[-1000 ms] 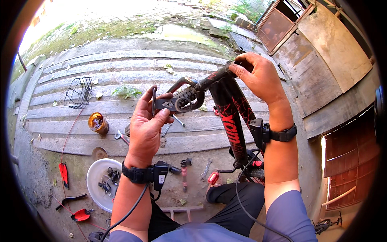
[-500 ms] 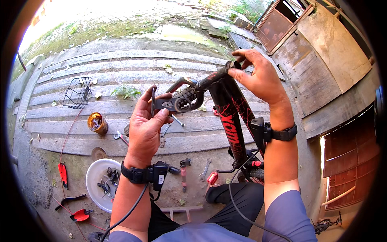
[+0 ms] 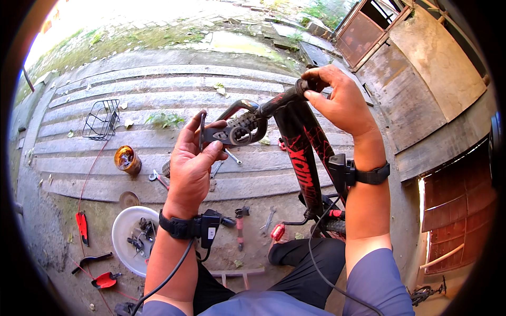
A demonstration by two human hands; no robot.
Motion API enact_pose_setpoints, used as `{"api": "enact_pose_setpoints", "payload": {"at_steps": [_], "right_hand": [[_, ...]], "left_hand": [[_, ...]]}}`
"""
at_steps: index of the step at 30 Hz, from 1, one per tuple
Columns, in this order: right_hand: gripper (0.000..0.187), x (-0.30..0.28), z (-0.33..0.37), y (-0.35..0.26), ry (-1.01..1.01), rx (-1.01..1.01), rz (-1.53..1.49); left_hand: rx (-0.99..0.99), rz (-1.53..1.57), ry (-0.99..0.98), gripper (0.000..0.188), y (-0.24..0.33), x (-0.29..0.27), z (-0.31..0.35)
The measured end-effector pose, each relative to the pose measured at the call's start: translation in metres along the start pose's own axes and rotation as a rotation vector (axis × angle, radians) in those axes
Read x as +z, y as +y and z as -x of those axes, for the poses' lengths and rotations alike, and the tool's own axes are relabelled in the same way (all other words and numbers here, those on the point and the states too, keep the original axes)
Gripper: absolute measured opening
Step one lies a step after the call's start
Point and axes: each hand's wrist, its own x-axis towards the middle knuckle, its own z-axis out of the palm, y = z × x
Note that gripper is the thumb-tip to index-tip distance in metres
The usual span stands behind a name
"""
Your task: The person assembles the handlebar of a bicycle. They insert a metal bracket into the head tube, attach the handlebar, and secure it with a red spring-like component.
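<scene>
A black bicycle frame (image 3: 303, 152) with red markings stands tilted before me. At the left end of its head tube (image 3: 279, 102) is the black fork (image 3: 224, 136), held between the thumb and fingers of my left hand (image 3: 192, 163). My right hand (image 3: 340, 97) is at the tube's other end, thumb and fingers closed about a dark headset ring (image 3: 301, 87). The fingertips there are partly hidden behind the tube.
A white basin (image 3: 124, 231) of small parts stands at lower left, near a brown-stained jar (image 3: 127, 159). Wrenches (image 3: 269, 218), a red-handled hammer (image 3: 240, 229) and red pieces (image 3: 105, 280) lie on the ground. A wire basket (image 3: 101, 120) is farther off.
My right fingers have closed in around the ring at the tube's end, having been more spread. The left hand and fork have hardly moved.
</scene>
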Motion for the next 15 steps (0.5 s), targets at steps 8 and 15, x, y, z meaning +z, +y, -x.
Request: {"api": "enact_pose_setpoints", "payload": {"at_steps": [8,15], "right_hand": [[0.040,-0.002,-0.001,-0.004,-0.024,0.072,0.084],[0.038,-0.003,-0.003,-0.007,-0.063,0.141,0.104]], "left_hand": [[-0.001,0.000,0.006,0.061,0.000,-0.001,0.000],[-0.006,0.002,0.017,0.061,0.000,-0.002,0.000]]}}
